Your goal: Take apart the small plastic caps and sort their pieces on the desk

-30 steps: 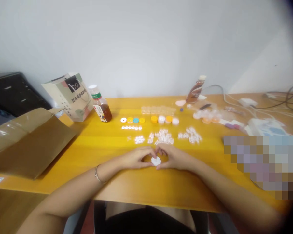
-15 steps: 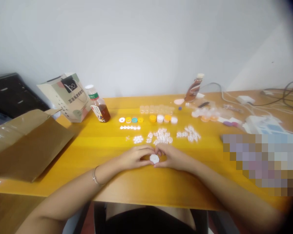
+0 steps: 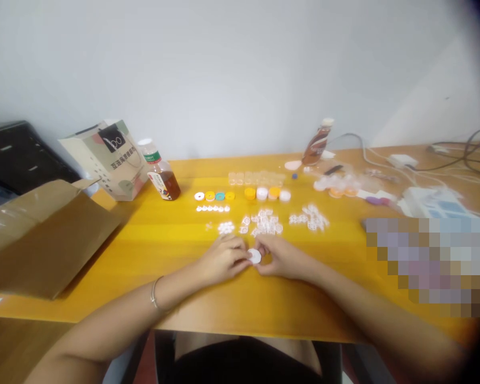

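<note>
Both forearms angled inward, left hand [image 3: 223,260] and right hand [image 3: 283,258] close together, fingers curled, fingertips nearly meeting

The surface [image 3: 164,250] looks like yellow varnished wood, smooth with a soft sheen. The small white disc [image 3: 255,256] appears to be smooth plastic, as do the coloured caps [image 3: 250,193]. The box [image 3: 44,240] is matt brown cardboard with glossy tape. The bag [image 3: 108,157] is matt printed paper. The bottle [image 3: 162,178] is clear glossy plastic.
</note>
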`<state>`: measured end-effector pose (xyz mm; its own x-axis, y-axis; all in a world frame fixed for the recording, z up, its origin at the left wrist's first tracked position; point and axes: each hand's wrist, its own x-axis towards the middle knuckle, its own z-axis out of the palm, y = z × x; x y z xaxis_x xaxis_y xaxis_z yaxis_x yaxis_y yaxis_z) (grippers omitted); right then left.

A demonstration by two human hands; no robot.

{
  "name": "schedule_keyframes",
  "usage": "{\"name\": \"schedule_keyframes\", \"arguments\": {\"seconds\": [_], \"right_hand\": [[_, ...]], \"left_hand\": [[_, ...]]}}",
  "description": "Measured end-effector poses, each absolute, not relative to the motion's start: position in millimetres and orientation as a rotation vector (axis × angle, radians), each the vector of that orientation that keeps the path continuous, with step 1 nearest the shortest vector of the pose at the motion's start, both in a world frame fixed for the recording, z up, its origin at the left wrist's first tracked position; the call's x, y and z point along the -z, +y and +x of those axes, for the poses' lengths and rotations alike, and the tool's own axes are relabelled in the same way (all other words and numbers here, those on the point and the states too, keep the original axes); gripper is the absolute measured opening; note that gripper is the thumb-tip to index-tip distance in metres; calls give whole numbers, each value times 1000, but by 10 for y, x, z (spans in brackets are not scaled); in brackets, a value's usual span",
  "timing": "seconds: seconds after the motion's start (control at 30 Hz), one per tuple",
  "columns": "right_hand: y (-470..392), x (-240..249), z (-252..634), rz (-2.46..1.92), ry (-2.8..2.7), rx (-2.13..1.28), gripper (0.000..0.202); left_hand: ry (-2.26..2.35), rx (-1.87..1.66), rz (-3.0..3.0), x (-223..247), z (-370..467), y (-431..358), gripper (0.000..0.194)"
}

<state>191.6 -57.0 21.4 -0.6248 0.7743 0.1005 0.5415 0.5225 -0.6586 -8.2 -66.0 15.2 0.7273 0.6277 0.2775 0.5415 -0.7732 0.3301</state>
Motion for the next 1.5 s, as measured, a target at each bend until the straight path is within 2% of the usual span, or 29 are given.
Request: {"name": "schedule_keyframes", "arguments": {"seconds": [0.43,0.67,0.87,1.3,1.5], "right_hand": [[-624,-226,1851,-1185,-2352,-767,20],[-617,-206,1870,-1140,-2361,-770,18],[-612,-223,1882,-1146,-2381,-756,17],[-605,-216,1890,-1138,-2395,-789,16],[-615,-227,1887,-1134,-2384,-778,17]], "left_hand": [[1137,-657,2184,-67,0,-690,7],[1023,-750,2219,-165,-21,-705,6],[1303,-975,2118,-158,-334,-273,8],[1322,-825,2311,-52,-376,-136,15],[1342,-872,2313,-62,-368,-157,16]]}}
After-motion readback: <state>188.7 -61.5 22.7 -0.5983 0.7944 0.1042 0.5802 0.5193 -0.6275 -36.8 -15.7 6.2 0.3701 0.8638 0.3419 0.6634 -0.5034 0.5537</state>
